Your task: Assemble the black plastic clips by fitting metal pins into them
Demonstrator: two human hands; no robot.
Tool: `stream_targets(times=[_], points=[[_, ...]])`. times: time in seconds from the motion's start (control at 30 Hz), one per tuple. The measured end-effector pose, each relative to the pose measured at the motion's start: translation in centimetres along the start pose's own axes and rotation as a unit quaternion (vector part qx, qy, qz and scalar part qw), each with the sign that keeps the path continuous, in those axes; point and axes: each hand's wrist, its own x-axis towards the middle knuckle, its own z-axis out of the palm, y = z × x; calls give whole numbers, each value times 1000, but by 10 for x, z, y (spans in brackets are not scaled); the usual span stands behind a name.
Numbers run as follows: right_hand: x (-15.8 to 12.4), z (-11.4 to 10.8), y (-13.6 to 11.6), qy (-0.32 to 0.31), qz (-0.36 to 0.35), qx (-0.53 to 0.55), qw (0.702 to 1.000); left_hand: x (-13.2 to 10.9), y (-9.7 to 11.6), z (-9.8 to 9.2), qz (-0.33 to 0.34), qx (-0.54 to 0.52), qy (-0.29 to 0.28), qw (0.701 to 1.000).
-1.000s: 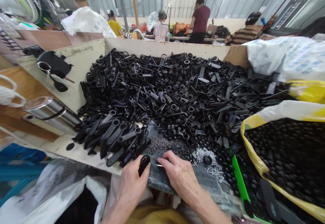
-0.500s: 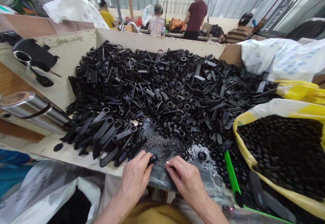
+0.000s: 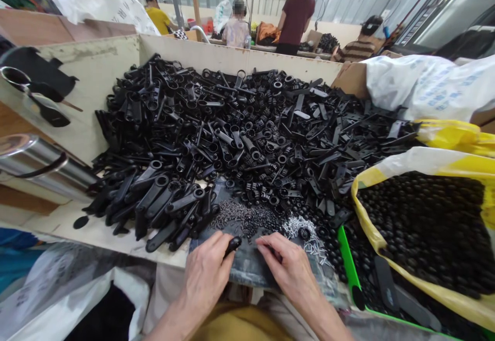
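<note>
My left hand (image 3: 207, 269) is shut on a small black plastic part (image 3: 233, 245), which sticks out past the fingers towards my right hand. My right hand (image 3: 286, 268) pinches something thin between thumb and fingers, probably a short metal pin, mostly hidden. Both hands rest over a worn grey mat (image 3: 247, 265). Just beyond them lie a heap of tiny dark pieces (image 3: 243, 216) and scattered silver pins (image 3: 301, 229). A large pile of black plastic ring-ended levers (image 3: 232, 140) fills the wooden bin (image 3: 232, 58).
A yellow-and-white sack of round black parts (image 3: 421, 222) sits to the right, beside a green tray edge (image 3: 348, 263). A steel flask (image 3: 38, 163) lies left. White sacks (image 3: 425, 81) bulge behind. Several co-workers (image 3: 296, 14) work at tables beyond the bin.
The whole view has shifted up and left. The black part in my left hand has tilted from upright towards my right hand, and my right hand has moved slightly rightward.
</note>
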Motion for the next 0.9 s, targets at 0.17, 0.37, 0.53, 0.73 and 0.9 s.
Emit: stream_targets(times=[0.17, 0.37, 0.53, 0.73, 0.9], points=[[9, 8, -8, 6, 1, -97, 995, 0, 1, 1, 2, 34, -2, 999], [13, 15, -10, -13, 2, -188, 982, -1, 3, -2, -4, -14, 18, 1000], [3, 11, -10, -41, -26, -135, 990, -5, 8, 8, 11, -39, 6, 999], [8, 3, -8, -20, -16, -110, 994, -3, 14, 11, 21, -26, -6, 999], [23, 11, -7, -33, -21, -163, 986, 1, 19, 13, 41, -25, 13, 999]])
